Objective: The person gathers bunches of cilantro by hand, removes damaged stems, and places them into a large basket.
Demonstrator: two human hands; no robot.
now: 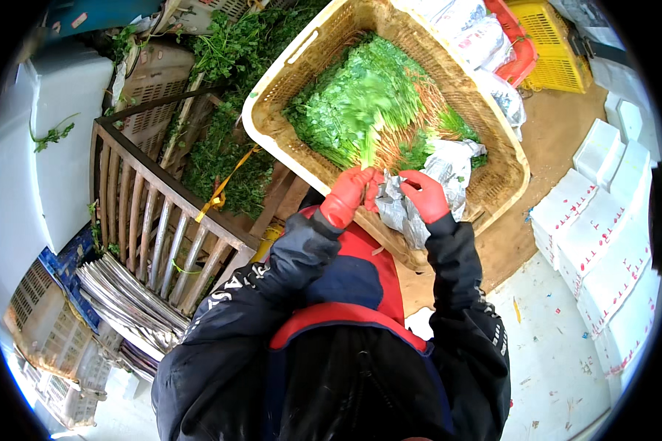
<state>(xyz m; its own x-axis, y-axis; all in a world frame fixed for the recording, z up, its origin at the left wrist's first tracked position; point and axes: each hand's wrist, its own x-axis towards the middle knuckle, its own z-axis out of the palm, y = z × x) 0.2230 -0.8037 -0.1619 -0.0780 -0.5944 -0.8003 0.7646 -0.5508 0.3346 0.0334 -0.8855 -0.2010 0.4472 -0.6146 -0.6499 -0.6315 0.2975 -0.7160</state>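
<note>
Both hands wear red rubber gloves and meet at the near rim of a large woven basket [502, 184]. Left hand [349, 192] is closed around the stem end of a bunch of leafy green herbs [360, 110], which lies inside the basket with its leaves pointing far. Right hand [424, 195], just beside it, pinches a crumpled sheet of newspaper [434, 187] draped over the basket's near edge. Left of the basket stands a wooden slatted crate [162, 213]; white boxes [603, 235] line the right.
</note>
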